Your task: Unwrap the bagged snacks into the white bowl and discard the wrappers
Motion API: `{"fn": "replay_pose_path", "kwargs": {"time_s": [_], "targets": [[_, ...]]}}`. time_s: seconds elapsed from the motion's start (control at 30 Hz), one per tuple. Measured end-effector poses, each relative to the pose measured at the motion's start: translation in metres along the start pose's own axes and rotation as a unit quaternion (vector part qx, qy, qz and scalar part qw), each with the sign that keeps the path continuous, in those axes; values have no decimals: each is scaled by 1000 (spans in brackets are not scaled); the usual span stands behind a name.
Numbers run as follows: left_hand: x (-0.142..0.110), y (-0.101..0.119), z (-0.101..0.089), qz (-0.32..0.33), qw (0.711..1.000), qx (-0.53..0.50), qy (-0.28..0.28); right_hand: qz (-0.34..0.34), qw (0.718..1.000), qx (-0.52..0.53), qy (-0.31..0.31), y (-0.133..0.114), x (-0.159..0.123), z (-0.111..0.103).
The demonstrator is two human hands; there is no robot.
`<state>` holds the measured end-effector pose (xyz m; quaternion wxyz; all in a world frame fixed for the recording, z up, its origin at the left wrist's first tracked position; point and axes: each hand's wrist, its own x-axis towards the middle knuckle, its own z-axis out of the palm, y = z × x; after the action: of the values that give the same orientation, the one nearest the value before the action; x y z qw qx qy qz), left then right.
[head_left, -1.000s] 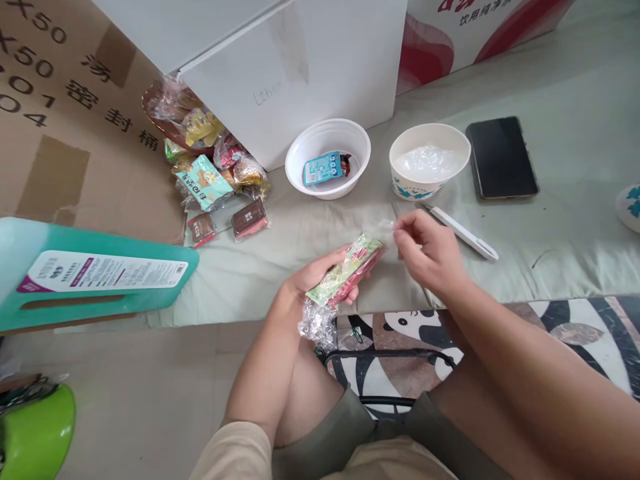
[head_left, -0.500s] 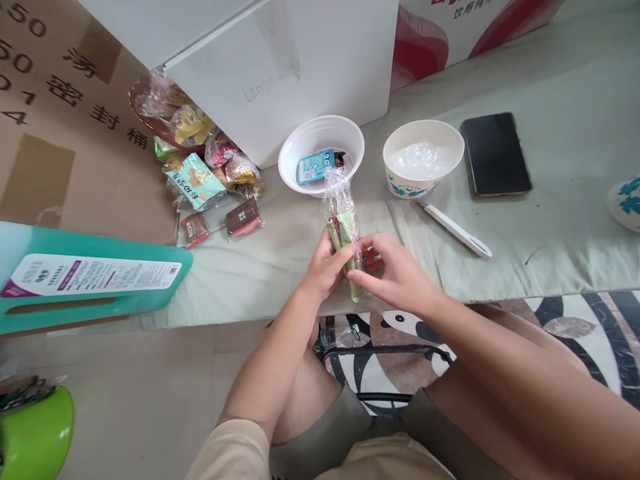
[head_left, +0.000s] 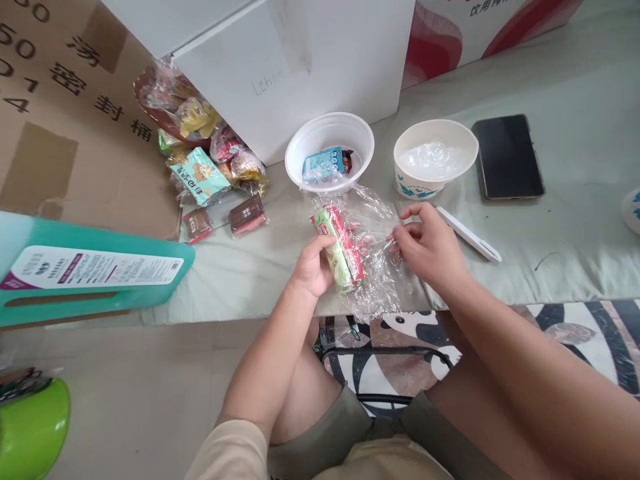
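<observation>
My left hand point(head_left: 313, 267) grips a green and red snack packet point(head_left: 340, 248) just above the pale green cloth. A sheet of clear plastic wrap point(head_left: 373, 267) spreads out around and beside the packet. My right hand point(head_left: 427, 243) pinches the wrap's right side with thumb and fingers. Behind the packet stands a white plastic bowl point(head_left: 300, 143) holding a light blue packet point(head_left: 323, 163). To its right is a white paper bowl point(head_left: 403, 183) with crumpled clear plastic point(head_left: 433, 160) inside.
A white pen-like tool point(head_left: 470, 235) and a black phone point(head_left: 510, 157) lie at the right. Several wrapped snacks point(head_left: 210, 170) are heaped by a white box point(head_left: 300, 60). A teal container point(head_left: 85, 273) and a green object point(head_left: 33, 427) sit at the left, cardboard point(head_left: 65, 120) behind.
The packet stood upright between both hands with the wrap bunched at its top; now it lies tilted in my left hand and my right hand has drawn the wrap open to the right.
</observation>
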<state>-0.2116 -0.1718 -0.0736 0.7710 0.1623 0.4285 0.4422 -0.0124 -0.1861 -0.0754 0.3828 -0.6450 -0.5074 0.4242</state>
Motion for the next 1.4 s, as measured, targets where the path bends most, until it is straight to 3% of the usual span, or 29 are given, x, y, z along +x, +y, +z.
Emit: {"fn": "replay_pose_path", "kwargs": {"time_s": [0.13, 0.23, 0.3, 0.37, 0.57, 0.77, 0.97, 1.03, 1.1, 1.2, 1.3, 1.4], "targets": [[0, -2, 3, 0, 1000, 0, -5, -182, 967, -168, 63, -2, -6, -1], [0, -4, 5, -6, 999, 24, -33, -229, 965, -124, -33, -9, -17, 7], [-1, -7, 8, -13, 998, 33, -54, -198, 970, -87, -111, -10, -22, 15], [-2, -9, 11, -19, 997, 32, -63, -171, 973, -81, -130, -9, -23, 21], [1, -13, 16, -11, 998, 14, -57, -170, 979, -76, -89, -6, -20, 21], [2, -14, 18, 31, 998, 46, -43, -99, 993, -47, -35, -5, -17, 19], [-4, -7, 14, 31, 995, 81, -58, -113, 986, -80, 89, 2, -6, 8], [-4, -4, 10, 20, 995, 75, -60, -63, 996, -42, 48, 1, -4, 4], [-2, -1, 6, 5, 996, 78, -51, 7, 999, 20, -43, -2, -3, 0], [3, 2, -1, 11, 995, 93, -15, 32, 988, 102, -108, -6, -4, -2], [7, 2, -4, 103, 987, 112, 48, 48, 972, 200, -114, -8, -6, 1], [1, -3, -2, 276, 922, 237, 130, 84, 953, 265, -118, -10, -7, 6]]}}
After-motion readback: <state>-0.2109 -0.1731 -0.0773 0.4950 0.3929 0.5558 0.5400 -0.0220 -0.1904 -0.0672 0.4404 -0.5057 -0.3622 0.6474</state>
